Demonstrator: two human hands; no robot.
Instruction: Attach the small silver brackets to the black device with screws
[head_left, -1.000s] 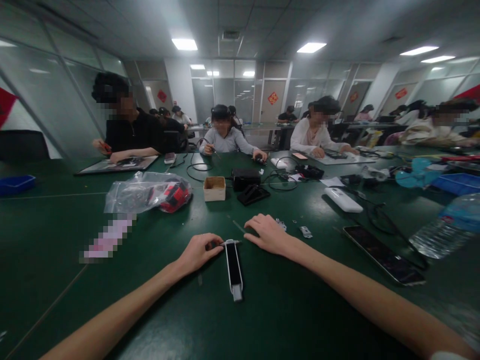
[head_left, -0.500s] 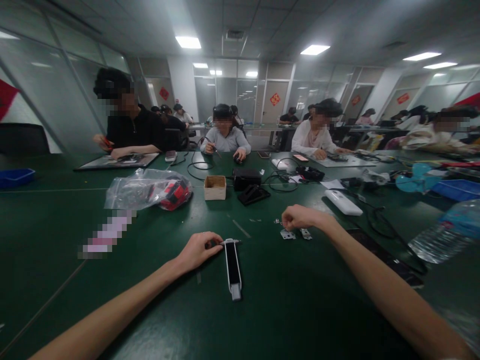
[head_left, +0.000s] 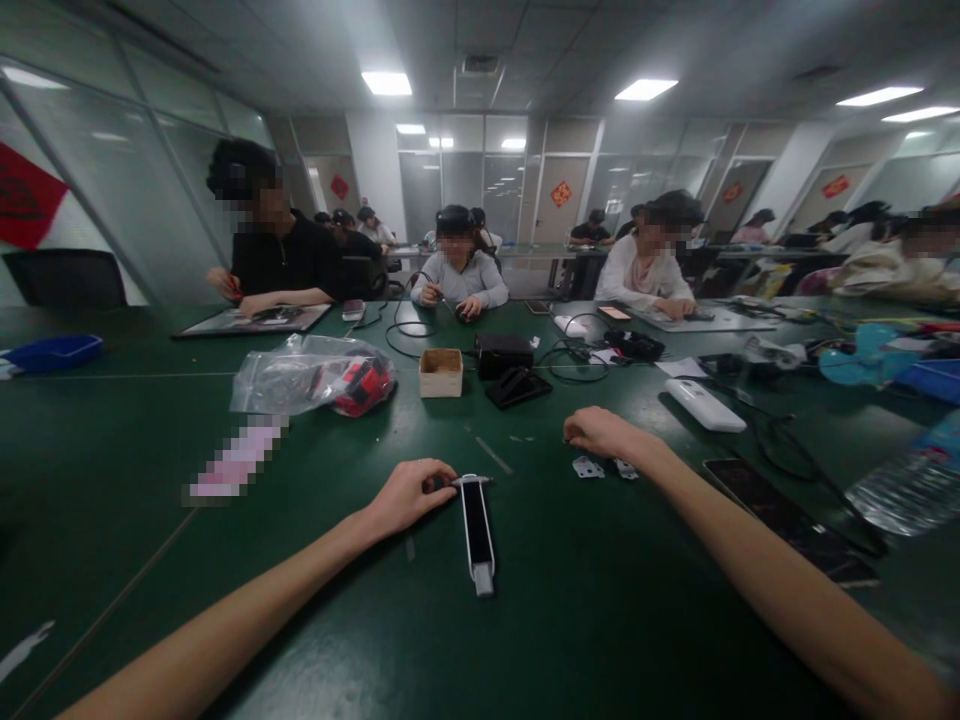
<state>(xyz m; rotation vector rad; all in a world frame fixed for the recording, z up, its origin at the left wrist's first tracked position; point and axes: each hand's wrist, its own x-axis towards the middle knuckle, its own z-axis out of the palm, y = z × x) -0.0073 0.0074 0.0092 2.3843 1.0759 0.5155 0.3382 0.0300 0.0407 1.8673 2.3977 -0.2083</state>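
Observation:
My left hand has thumb and fingers pinched on the left end of a thin metal rod, which lies across the top of a white-framed device with a dark middle. The device lies lengthwise on the green table. My right hand hovers low over the table to the right, its fingers closed and pointing down; whatever is between them is too small to make out. Two small silvery plates lie just below that hand.
Beyond my hands are a small open box, a black case and a plastic bag. At right lie a white device, a dark phone, cables and a bottle. People sit across the table.
The view has shifted, moving the scene slightly right. My right hand has moved a little left relative to the plates, covering the tiny parts. My left hand keeps its pinch.

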